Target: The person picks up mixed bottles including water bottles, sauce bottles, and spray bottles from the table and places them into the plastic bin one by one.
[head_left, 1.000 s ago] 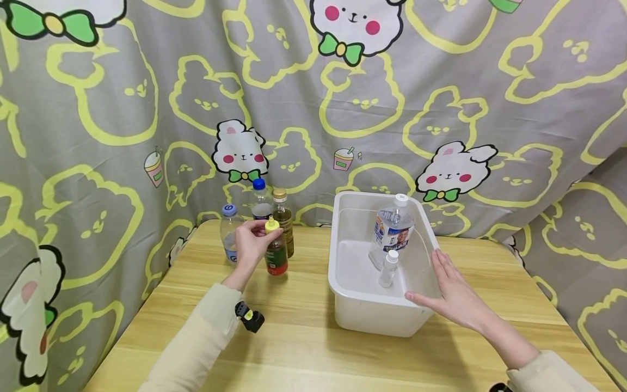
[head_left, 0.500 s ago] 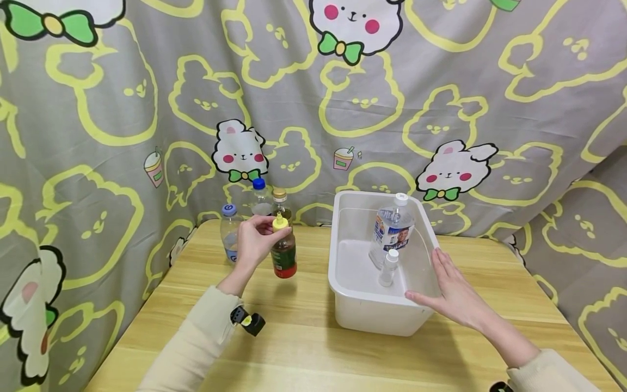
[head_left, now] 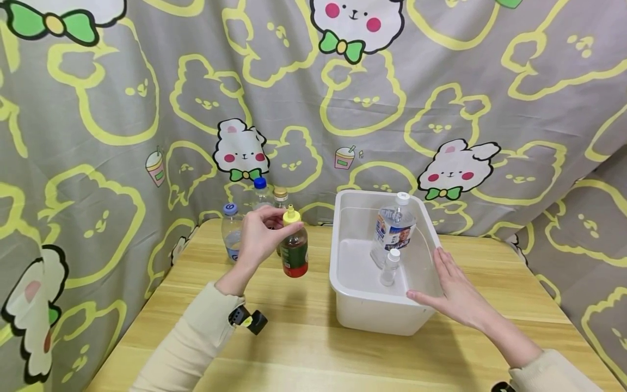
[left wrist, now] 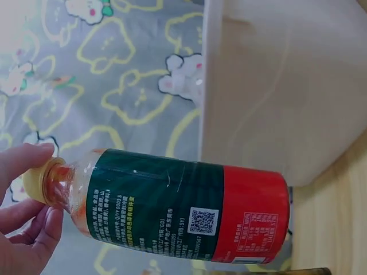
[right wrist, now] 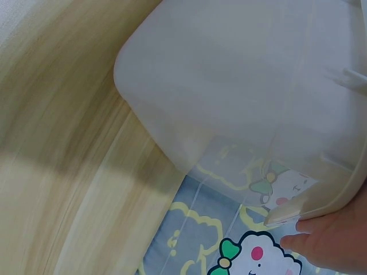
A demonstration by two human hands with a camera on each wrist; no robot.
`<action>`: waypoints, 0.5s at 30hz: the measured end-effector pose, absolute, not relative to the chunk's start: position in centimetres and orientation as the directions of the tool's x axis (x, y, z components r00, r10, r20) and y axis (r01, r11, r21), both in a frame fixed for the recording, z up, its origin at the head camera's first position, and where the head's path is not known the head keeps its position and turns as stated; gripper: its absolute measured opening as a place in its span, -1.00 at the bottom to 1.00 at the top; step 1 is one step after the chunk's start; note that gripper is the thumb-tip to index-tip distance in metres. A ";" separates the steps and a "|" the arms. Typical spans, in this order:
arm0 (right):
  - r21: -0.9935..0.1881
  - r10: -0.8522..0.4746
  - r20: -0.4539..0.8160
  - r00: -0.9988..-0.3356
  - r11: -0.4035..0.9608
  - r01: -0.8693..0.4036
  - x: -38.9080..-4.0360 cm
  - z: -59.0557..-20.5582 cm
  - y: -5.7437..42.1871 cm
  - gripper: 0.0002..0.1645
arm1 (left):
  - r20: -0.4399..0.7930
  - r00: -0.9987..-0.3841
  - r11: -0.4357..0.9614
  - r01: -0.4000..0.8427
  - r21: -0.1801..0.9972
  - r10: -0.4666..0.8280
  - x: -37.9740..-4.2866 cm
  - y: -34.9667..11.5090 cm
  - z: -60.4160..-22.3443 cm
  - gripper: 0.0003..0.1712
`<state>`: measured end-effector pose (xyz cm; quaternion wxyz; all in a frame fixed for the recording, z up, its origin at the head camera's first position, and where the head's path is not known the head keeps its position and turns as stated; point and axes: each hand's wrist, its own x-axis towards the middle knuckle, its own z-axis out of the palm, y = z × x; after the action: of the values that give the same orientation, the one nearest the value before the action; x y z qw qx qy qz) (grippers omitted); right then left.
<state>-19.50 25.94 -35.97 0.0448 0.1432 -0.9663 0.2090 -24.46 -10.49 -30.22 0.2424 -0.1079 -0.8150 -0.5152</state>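
Observation:
My left hand [head_left: 257,237] pinches the yellow nozzle cap of a sauce bottle [head_left: 295,256] between thumb and fingers. The bottle hangs nearly upright, left of a white plastic bin [head_left: 377,317]. In the left wrist view, the bottle's green and red label [left wrist: 172,206] faces the camera, with the bin wall [left wrist: 269,86] behind. My right hand [head_left: 455,291] rests on the bin's near right corner, fingers extended along the rim and thumb on the front edge. Inside the bin stand a large clear bottle [head_left: 395,231] with a white cap and a small clear bottle [head_left: 390,270].
Behind the left hand stand a bottle with a light blue cap [head_left: 231,239], one with a dark blue cap [head_left: 260,184] and a partly hidden one with a gold cap [head_left: 281,193]. A patterned curtain [head_left: 294,98] closes off the wooden table's [head_left: 294,348] back.
My left hand has carried the sauce bottle to the right, away from the other bottles and nearer the bin. The right hand stays on the bin's rim.

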 end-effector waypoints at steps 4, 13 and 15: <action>-0.396 -0.254 0.142 -0.957 0.871 -0.290 -19.5 -35.9 26.0 0.27 | 0.519 -0.854 0.442 0.451 0.775 -0.037 -23.9 -10.0 -29.1 -0.60; -0.387 -0.253 0.147 -0.956 0.875 -0.292 -19.6 -35.8 26.0 0.28 | 0.548 -0.837 0.406 0.506 0.761 0.017 -23.1 -8.9 -26.8 -0.60; -0.390 -0.255 0.146 -0.956 0.873 -0.293 -19.6 -35.9 26.0 0.27 | 0.558 -0.829 0.395 0.522 0.756 0.029 -22.9 -8.7 -26.4 -0.61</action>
<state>-19.59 25.99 -35.89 0.0450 0.1417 -0.9667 0.2081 -22.91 -8.68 -26.38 0.2361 -0.1720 -0.8010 -0.5226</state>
